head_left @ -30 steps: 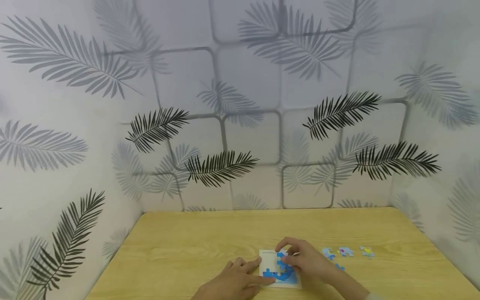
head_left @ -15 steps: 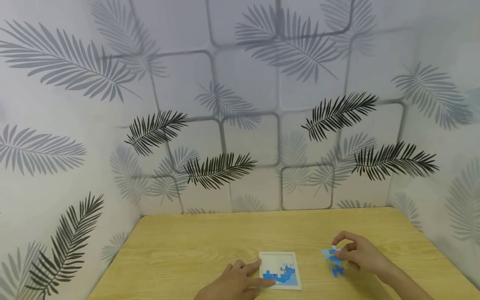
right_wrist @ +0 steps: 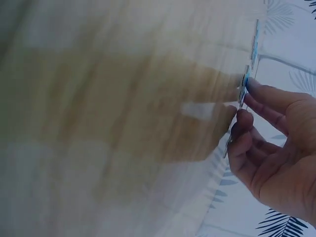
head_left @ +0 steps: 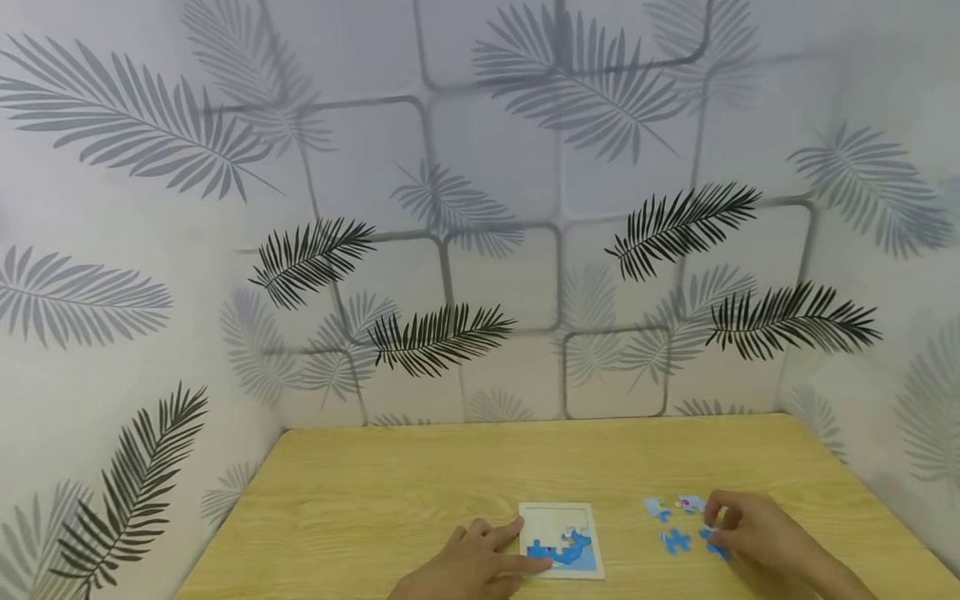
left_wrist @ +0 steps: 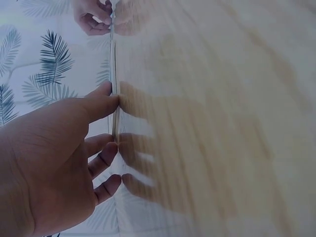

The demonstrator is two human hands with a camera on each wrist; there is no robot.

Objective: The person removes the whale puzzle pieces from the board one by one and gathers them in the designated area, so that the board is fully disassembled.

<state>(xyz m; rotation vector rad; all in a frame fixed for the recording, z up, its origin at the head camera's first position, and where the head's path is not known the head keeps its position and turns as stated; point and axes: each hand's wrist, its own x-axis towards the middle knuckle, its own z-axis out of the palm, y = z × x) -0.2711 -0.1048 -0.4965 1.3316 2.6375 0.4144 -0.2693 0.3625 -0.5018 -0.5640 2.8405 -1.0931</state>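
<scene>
A small square puzzle tray (head_left: 595, 542) with a pale rim lies on the table, partly filled with blue pieces (head_left: 573, 550) along its bottom and right side. My left hand (head_left: 468, 562) rests at its left edge, thumb and forefinger spread over the rim and lower pieces. In the left wrist view the left hand (left_wrist: 59, 143) touches the thin tray edge. Over to the right, my right hand (head_left: 765, 533) pinches a blue puzzle piece (head_left: 714, 543) at table level. The right wrist view shows that piece (right_wrist: 244, 85) edge-on by the thumb.
Loose puzzle pieces lie left of the right hand: a light blue one (head_left: 657, 508), one with a pink spot (head_left: 688, 503) and a blue one (head_left: 676, 541). The wooden table (head_left: 390, 483) meets a leaf-patterned wall (head_left: 510, 275) at the back.
My right hand has carried a blue puzzle piece from the tray rightward, past the loose pieces, and lowered it to the table. The tray's upper right is uncovered. My left hand has stayed put.
</scene>
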